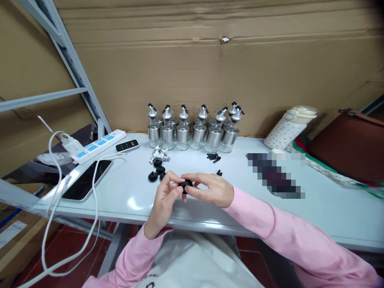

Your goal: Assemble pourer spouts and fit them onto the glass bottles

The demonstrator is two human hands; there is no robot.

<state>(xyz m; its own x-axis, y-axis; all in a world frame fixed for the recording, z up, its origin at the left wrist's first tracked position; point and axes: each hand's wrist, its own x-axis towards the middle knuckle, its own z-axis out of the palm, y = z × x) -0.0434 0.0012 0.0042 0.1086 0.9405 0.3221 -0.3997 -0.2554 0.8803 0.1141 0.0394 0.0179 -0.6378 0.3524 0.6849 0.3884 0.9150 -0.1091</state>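
Between both hands, just above the table's front part, is a round black plastic stopper piece. My left hand pinches it from the left, fingers closed. From the right, my right hand grips the same piece between thumb and fingers, which partly cover it. Similar black stopper pieces lie just beyond my left hand, beside a small heap of silvery pourer spouts. Thin black flaps lie farther back, and a few small black bits sit just behind my right hand.
Glass-and-steel oil bottles with pourer tops stand in rows along the cardboard wall. At left are a power strip, a phone, a small black device and a loose white cable. A dotted flask and brown bag stand right.
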